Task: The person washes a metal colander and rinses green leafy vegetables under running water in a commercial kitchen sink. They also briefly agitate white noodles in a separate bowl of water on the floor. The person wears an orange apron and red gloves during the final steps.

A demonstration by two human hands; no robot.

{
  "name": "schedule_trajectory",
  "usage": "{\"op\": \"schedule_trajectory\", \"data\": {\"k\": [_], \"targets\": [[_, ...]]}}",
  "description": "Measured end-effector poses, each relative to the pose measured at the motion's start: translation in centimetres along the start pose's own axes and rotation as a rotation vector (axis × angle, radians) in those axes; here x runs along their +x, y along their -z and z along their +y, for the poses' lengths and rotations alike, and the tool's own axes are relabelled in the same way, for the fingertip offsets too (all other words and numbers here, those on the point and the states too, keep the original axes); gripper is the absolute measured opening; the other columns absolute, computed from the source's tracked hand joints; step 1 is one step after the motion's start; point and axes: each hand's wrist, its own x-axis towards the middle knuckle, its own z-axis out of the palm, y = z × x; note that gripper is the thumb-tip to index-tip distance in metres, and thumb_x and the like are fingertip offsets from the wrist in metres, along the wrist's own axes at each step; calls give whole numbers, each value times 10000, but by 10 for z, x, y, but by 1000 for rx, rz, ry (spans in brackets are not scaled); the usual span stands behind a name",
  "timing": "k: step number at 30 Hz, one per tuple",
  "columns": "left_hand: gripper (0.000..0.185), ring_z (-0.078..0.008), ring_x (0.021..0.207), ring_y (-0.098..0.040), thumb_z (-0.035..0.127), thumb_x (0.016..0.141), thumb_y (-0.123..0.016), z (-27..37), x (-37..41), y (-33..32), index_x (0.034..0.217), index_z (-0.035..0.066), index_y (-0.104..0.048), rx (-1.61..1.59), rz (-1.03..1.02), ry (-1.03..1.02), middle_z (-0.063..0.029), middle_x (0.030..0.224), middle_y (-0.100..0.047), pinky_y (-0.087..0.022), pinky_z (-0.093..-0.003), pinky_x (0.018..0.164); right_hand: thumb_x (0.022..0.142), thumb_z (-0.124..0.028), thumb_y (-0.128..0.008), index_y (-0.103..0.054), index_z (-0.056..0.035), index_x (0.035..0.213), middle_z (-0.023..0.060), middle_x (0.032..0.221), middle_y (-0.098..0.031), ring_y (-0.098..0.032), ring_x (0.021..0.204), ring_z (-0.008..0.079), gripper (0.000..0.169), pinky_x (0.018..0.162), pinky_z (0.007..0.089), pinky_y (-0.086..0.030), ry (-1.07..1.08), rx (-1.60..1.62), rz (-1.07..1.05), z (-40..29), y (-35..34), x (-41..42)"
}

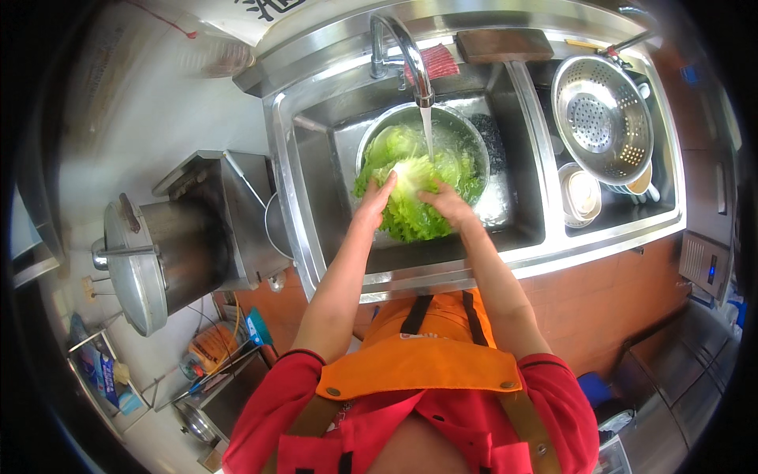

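Note:
A head of leafy green lettuce (417,210) is held between both of my hands at the front of a round metal basin (487,155). My left hand (376,200) grips its left side, thumb up along the pale stem end. On the right side, my right hand (445,202) has its fingers against the leaves and is slightly blurred. Water runs from the chrome faucet (423,83) into the basin just behind the lettuce. More lettuce leaves (395,142) float in the water there. The basin stands in the left bowl of a stainless steel sink (521,207).
In the right sink bowl a perforated metal colander (592,122) leans over stacked bowls (579,192). A red cloth (437,62) and a brown wooden block (504,45) lie behind the faucet. At left stands a large lidded metal pot (183,255), near a white-handled utensil (244,178).

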Motion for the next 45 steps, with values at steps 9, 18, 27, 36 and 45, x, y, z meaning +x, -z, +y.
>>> {"op": "schedule_trajectory", "data": {"k": [9,18,27,36,45], "targets": [[659,-206,1067,-522,98,759,-704,-39,7,25,1305,14,-344,21,-26,-211,-100,1171,-543,-402,-325,918,806,-282,-641,-451,-5,1288,186,1243,-517,-484,1155,243,587,977,317,-363,-45,-192,-92,-35,-24,-20],[615,-211,1054,-530,88,742,-720,-14,-35,55,1258,-14,-401,-78,92,-139,-121,1153,-550,-406,-332,908,686,-277,-728,-341,-127,1336,260,1257,-427,-454,1117,429,772,952,437,-391,48,-821,567,36,26,48],[628,-214,1057,-525,110,739,-732,-25,-45,66,1261,-12,-404,-159,38,-144,-120,1157,-548,-401,-345,914,661,-142,-661,-375,-121,1324,290,1211,-426,-458,1109,434,723,947,401,-407,181,-558,413,17,18,39],[683,-235,1065,-522,129,731,-743,-30,-44,64,1281,-30,-370,-167,34,-130,-142,1158,-539,-403,-359,920,742,-294,-621,-448,-45,1267,263,1245,-455,-469,1130,401,605,981,405,-378,103,-874,321,-6,45,39],[694,-249,1080,-512,131,736,-742,-16,-72,64,1286,-27,-350,-182,83,-95,-165,1183,-514,-415,-377,915,727,-311,-653,-279,11,1352,265,1242,-486,-487,1147,368,797,966,382,-396,-177,-659,170,-4,36,60]]}}
